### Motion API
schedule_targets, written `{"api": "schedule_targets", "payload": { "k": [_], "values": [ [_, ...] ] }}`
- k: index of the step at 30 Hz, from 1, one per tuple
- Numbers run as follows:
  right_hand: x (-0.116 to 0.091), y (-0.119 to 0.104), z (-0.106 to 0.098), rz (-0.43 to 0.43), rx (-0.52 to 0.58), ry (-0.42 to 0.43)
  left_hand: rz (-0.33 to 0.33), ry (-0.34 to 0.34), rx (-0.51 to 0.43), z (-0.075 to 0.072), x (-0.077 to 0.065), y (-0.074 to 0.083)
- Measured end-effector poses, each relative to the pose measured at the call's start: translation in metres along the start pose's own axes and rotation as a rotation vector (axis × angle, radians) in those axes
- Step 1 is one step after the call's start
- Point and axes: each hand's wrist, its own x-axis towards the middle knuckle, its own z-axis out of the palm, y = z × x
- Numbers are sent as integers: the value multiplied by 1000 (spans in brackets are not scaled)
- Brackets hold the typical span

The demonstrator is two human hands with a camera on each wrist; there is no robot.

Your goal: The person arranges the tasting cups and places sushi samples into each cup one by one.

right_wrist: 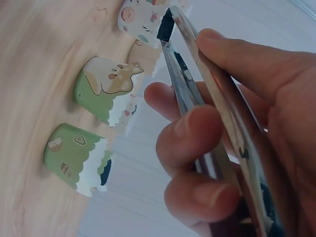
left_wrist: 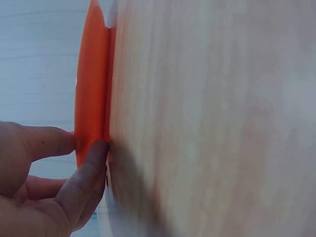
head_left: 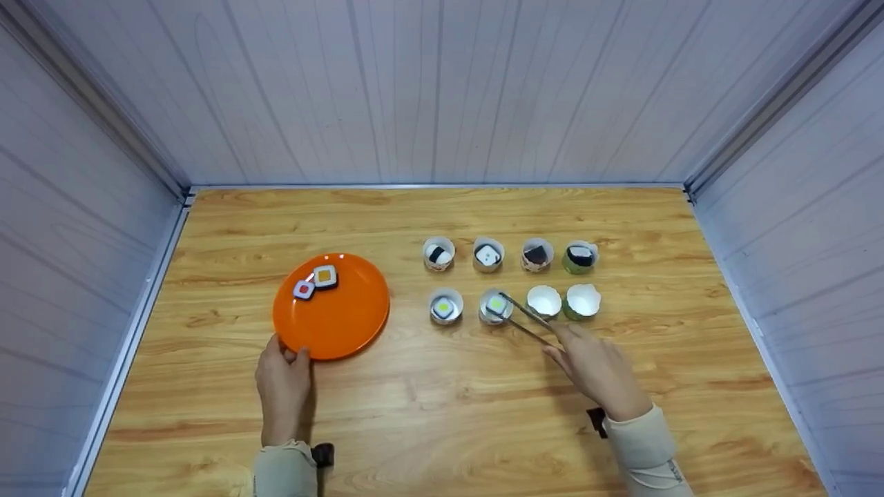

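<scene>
My left hand [head_left: 283, 383] pinches the near left rim of an orange plate [head_left: 338, 324], thumb on one side and fingers under the edge in the left wrist view. On the plate lie a sushi-roll toy with a yellow centre [head_left: 324, 276] and a smaller one with a red centre [head_left: 303, 290]. Metal tongs [right_wrist: 224, 106] are in my right hand [head_left: 599, 366], held between thumb and curled fingers. Their tips pinch a sushi-roll toy with a green centre [head_left: 496, 304] at the mouth of a paper cup [head_left: 486, 317]; its dark side [right_wrist: 166, 27] shows in the right wrist view.
Left of that cup, another paper cup [head_left: 434, 316] holds a similar green-centred piece [head_left: 443, 308]. Two white-lined cups, one green outside [head_left: 574, 310], stand to its right. Behind is a row of cups with black and white pieces [head_left: 487, 255]. Pale panels [head_left: 442, 90] enclose the wooden table [head_left: 414, 428].
</scene>
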Motion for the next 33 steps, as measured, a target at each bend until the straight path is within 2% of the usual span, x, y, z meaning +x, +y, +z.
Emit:
{"api": "schedule_targets", "payload": {
  "k": [6, 10, 14, 17, 22, 29, 33],
  "values": [
    [2, -2, -1, 39, 12, -34, -17, -6, -12, 0, 0, 0],
    [7, -6, -1, 24, 20, -7, -20, -6, -6, 0, 1, 0],
    [20, -16, 2, -14, 51, 30, 15, 9, 3, 0, 1, -1],
    [35, -28, 5, -54, 77, 36, 28, 7, 7, 0, 1, -1],
    [68, -57, 11, -130, 83, 7, -3, -5, 1, -1, 2, 0],
    [119, -104, 22, -203, 51, -142, 0, -10, -11, -1, 3, 0],
    [143, -124, 38, -228, 9, -168, 7, -7, -15, -1, 1, -1]
  ]
}}
